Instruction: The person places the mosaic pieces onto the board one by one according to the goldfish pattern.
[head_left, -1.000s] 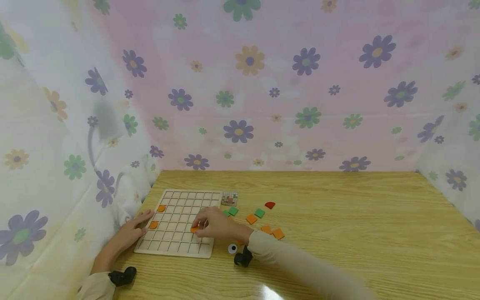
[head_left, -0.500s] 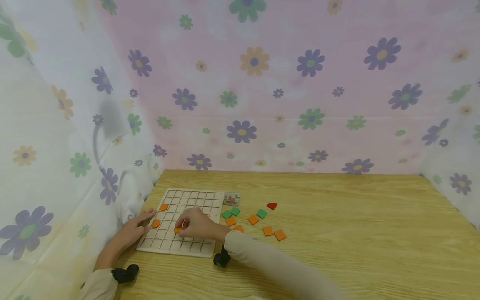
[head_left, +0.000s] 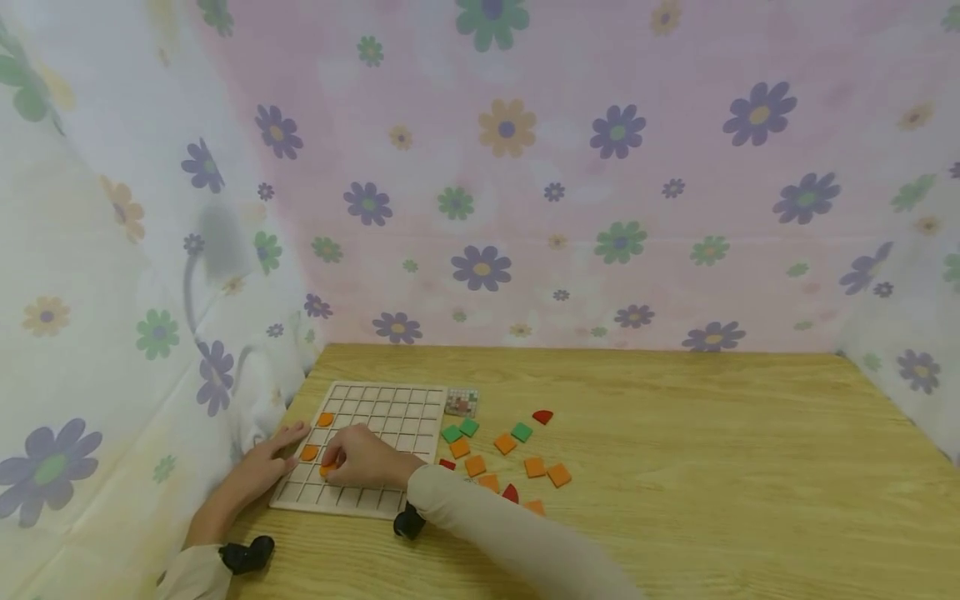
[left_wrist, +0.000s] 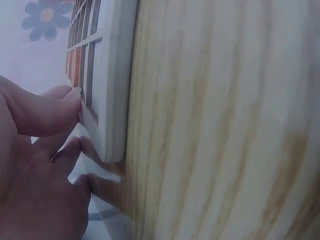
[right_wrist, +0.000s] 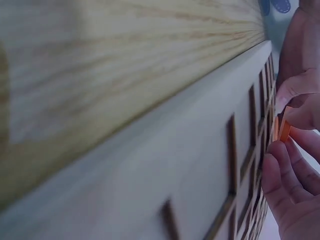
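Left hand [head_left: 258,468]: fingers lay extended, holding nothing, thumb at the left edge of the board [head_left: 405,410]. Right hand [head_left: 367,458]: fingertips pinched an orange piece [head_left: 327,471] at the board's left side, near two similar pieces [head_left: 309,452].

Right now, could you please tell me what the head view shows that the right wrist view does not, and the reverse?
Only the head view shows the green tiles, the red pieces and the patterned card beside the board. Only the right wrist view shows clearly the thin edge of the orange piece pinched in the fingers. Both share that piece, the board, the right hand, part of the table and some flowered cloth.
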